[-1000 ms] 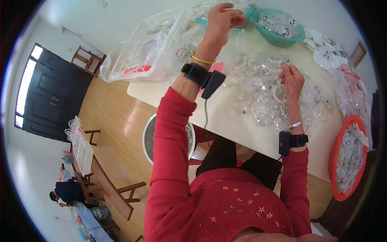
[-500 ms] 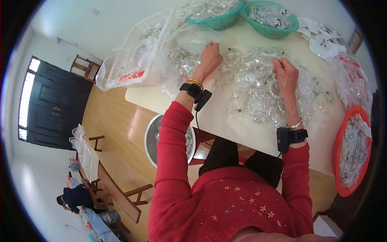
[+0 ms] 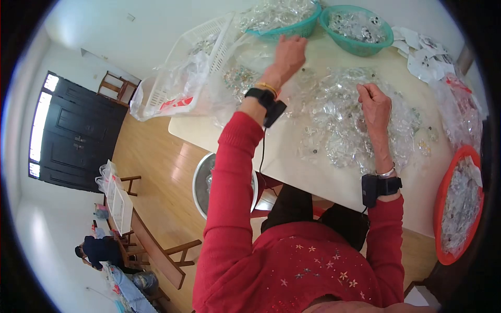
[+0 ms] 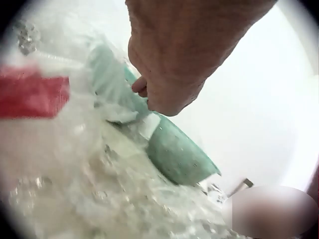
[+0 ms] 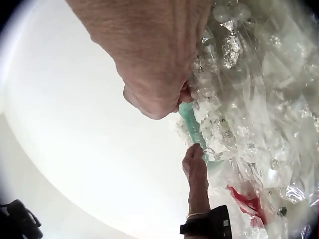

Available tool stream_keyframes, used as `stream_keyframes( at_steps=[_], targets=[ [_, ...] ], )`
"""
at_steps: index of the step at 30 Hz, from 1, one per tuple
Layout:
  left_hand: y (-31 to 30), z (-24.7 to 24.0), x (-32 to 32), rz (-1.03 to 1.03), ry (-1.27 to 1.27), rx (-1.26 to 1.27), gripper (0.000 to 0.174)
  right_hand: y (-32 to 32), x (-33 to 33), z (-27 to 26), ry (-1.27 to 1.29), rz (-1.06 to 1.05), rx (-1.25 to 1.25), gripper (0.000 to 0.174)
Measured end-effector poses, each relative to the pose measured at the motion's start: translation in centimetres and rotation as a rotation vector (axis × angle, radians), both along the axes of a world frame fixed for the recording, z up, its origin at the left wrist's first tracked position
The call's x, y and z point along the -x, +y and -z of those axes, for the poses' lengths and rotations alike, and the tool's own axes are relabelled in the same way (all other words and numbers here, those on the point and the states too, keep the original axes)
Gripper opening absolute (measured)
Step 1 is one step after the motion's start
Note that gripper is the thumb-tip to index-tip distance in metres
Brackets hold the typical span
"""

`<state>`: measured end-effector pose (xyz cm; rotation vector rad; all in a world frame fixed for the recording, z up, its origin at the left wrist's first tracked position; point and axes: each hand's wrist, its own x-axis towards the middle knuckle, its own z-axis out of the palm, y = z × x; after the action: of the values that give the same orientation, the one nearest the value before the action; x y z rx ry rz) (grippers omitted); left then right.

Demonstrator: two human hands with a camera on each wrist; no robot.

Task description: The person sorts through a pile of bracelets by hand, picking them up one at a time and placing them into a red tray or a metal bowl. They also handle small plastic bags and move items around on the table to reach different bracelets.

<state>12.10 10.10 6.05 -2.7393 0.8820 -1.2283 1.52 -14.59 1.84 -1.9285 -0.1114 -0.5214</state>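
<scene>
My left hand (image 3: 288, 58) is in the air just below the first teal basket (image 3: 292, 30) in the head view, its fingers loosely bent with nothing visible in them. The left wrist view has the same hand (image 4: 172, 64) above teal baskets. Over the heap of small clear plastic packets (image 3: 339, 122), my right hand (image 3: 376, 109) hangs with its fingers curled in; no held thing shows. In the right wrist view the curled right hand (image 5: 154, 74) hides most of its fingertips, and the left hand (image 5: 195, 167) appears beyond it.
A second teal basket (image 3: 360, 47), a white basket (image 3: 159, 86) and a red basket (image 3: 439, 224) hold packets. White cards (image 3: 430, 68) lie at the far right. A metal basin (image 3: 198, 193) stands below the table edge. Another person (image 3: 102, 250) sits at the lower left.
My left hand went down from beside the teal basket to over the clear bag, then back up towards the basket. My right hand has stayed over the heap with only slight movement.
</scene>
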Motion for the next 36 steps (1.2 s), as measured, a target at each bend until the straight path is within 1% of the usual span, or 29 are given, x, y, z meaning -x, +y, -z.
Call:
stream_keyframes(
  at_steps=[2,4,6,7,10,11,14,15,18,19,22,23,26,27,30,31,34,36],
  targets=[
    [2.7,-0.9,-0.8,-0.31,0.325,-0.037,0.015,0.1,0.0,-0.3,-0.025,0.003,0.004,0.017],
    [5.8,-0.8,-0.9,-0.411,0.388,-0.007,0.019,0.1,0.1,-0.2,-0.053,0.014,0.022,0.016],
    [8.4,0.1,-0.3,-0.471,0.451,-0.016,0.019,-0.1,0.1,0.1,-0.049,0.023,0.038,0.016],
    [8.8,0.4,0.2,-0.47,0.456,-0.021,0.019,-0.1,0.1,0.1,-0.058,0.023,0.062,0.016],
    [9.7,1.3,1.9,-0.64,0.521,0.042,0.019,0.0,0.0,0.2,-0.068,0.026,0.101,0.016],
    [9.6,1.5,1.9,-0.64,0.522,0.044,0.019,0.0,0.0,0.2,-0.07,0.033,0.115,0.015],
    [9.0,2.3,1.4,-0.539,0.377,-0.063,0.019,0.1,0.0,0.2,-0.073,0.039,0.132,0.015],
    [8.9,2.3,1.0,-0.536,0.376,-0.058,0.019,0.1,0.1,0.2,-0.074,0.041,0.128,0.015],
    [8.4,2.0,-1.4,-0.546,0.428,0.405,0.025,0.0,0.0,0.0,-0.077,0.051,0.131,0.014],
    [8.9,2.6,-2.6,-0.538,0.432,0.408,0.025,0.0,0.1,0.0,-0.075,0.047,0.135,0.014],
    [10.2,4.0,-4.9,-0.74,0.595,0.855,0.036,0.1,0.3,0.1,-0.075,0.04,0.131,0.014],
    [10.3,4.5,-5.4,-0.731,0.592,0.86,0.036,0.2,0.2,0.1,-0.078,0.032,0.113,0.014],
    [8.8,4.4,-4.2,-0.646,0.731,0.516,0.04,0.0,0.1,0.2,-0.099,0.033,0.102,0.014],
    [8.3,4.1,-4.2,-0.642,0.724,0.516,0.04,0.0,0.1,0.3,-0.104,0.033,0.109,0.014],
    [7.2,2.9,-3.9,-0.583,0.634,0.418,0.03,0.1,-0.2,0.3,-0.121,0.032,0.117,0.014],
    [6.7,2.0,-3.5,-0.586,0.631,0.415,0.03,0.1,-0.2,0.4,-0.122,0.034,0.119,0.013],
    [3.9,-2.0,-1.5,-0.482,0.589,0.307,0.024,0.1,0.0,0.5,-0.12,0.032,0.123,0.013],
    [1.7,-4.9,-0.2,-0.461,0.566,0.312,0.023,0.1,0.0,0.4,-0.134,0.03,0.129,0.013]
  ],
)
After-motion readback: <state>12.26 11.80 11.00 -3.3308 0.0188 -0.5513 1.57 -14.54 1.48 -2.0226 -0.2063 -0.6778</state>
